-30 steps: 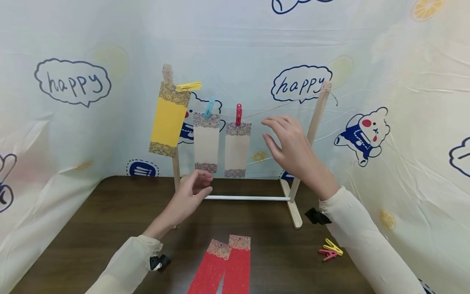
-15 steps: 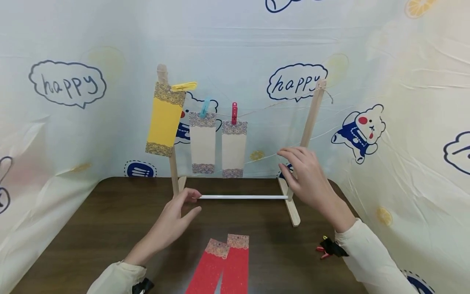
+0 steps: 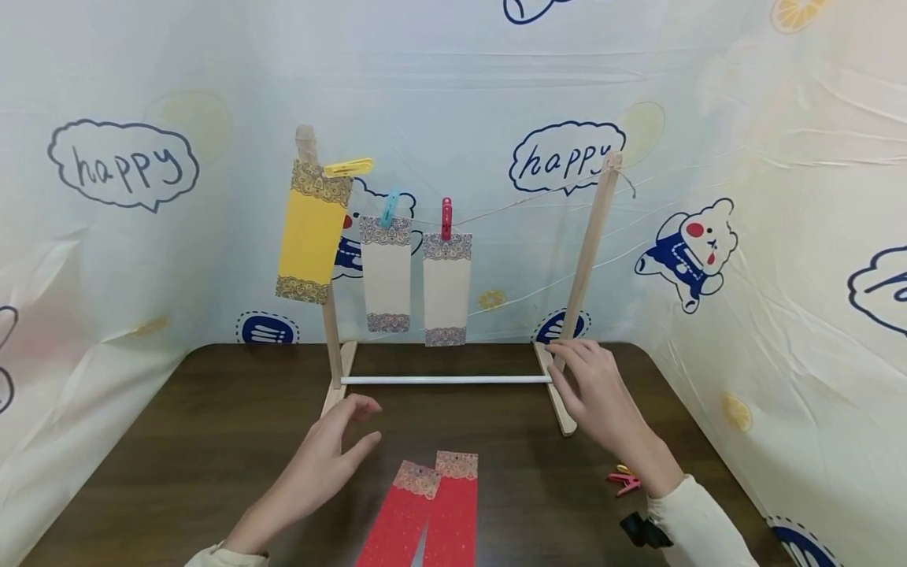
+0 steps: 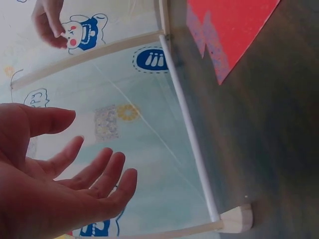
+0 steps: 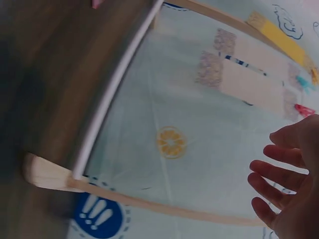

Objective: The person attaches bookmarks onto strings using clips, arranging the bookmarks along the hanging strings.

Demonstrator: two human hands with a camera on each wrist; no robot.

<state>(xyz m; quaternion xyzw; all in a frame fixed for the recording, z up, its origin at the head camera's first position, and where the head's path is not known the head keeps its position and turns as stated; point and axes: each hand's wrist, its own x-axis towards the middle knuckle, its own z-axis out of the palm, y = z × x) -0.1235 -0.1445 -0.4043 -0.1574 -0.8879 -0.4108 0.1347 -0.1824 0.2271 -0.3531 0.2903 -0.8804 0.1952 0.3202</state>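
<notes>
Both hands are empty, their fingers loosely bent. In the head view my left hand (image 3: 322,453) hovers over the table, left of two overlapping red paper strips (image 3: 450,504) with lace-patterned ends. My right hand (image 3: 595,394) is in front of the right foot of a wooden frame (image 3: 591,252); whether it touches the wood, I cannot tell. On the frame's string hang a yellow card (image 3: 309,236), held by a yellow clothespin (image 3: 349,167), and two white cards. A blue clothespin (image 3: 388,209) grips the left white card (image 3: 386,276); a red clothespin (image 3: 446,219) grips the right one (image 3: 447,291).
Loose pink and yellow clothespins (image 3: 625,479) lie on the dark wooden table (image 3: 191,457), partly behind my right forearm. A white rod (image 3: 446,380) joins the frame's feet. A printed curtain (image 3: 425,79) stands close behind.
My right hand has come down from beside the string to the frame's right foot. My left hand has dropped lower and towards me. The hanging cards keep their places on the string.
</notes>
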